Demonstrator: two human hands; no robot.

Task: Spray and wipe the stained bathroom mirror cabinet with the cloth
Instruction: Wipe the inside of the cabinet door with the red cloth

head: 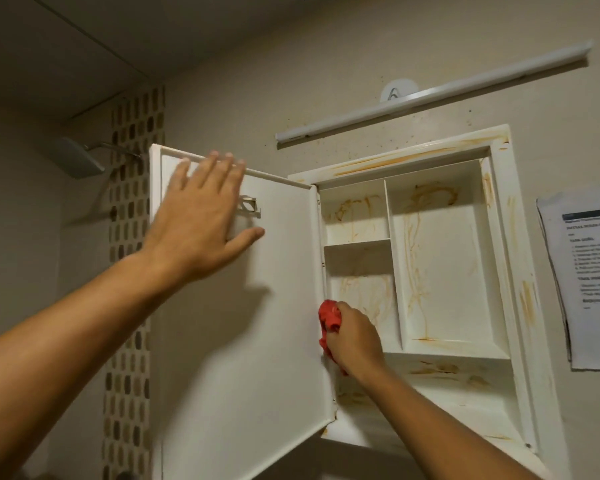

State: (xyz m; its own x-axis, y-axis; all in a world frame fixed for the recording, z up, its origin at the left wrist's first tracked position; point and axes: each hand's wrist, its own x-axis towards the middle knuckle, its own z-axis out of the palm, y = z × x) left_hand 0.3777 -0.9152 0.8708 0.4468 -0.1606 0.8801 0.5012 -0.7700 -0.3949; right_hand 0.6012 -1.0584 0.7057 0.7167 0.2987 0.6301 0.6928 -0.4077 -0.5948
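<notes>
Two bare hands are working at the open mirror cabinet; the left hand is lying flat, fingers spread, against the inner face of the swung-out door near its top edge, partly covering a small clip; the right hand is reaching in lower down, just right of the door's hinge edge, its fingers curling round a bunched red cloth; the cloth is sticking out above and below that fist, right where the door meets the cabinet's lower-left compartment. Orange-brown stains are streaking the back panels up and to the right of the right hand; more are running along the frame and across the ledge just beneath it. Above both hands a white tube light is slanting across the wall, with a small hook behind it; well to the right of the right hand a printed sheet is hanging; left of the left hand a shower head and a strip of mosaic tiles are showing.
</notes>
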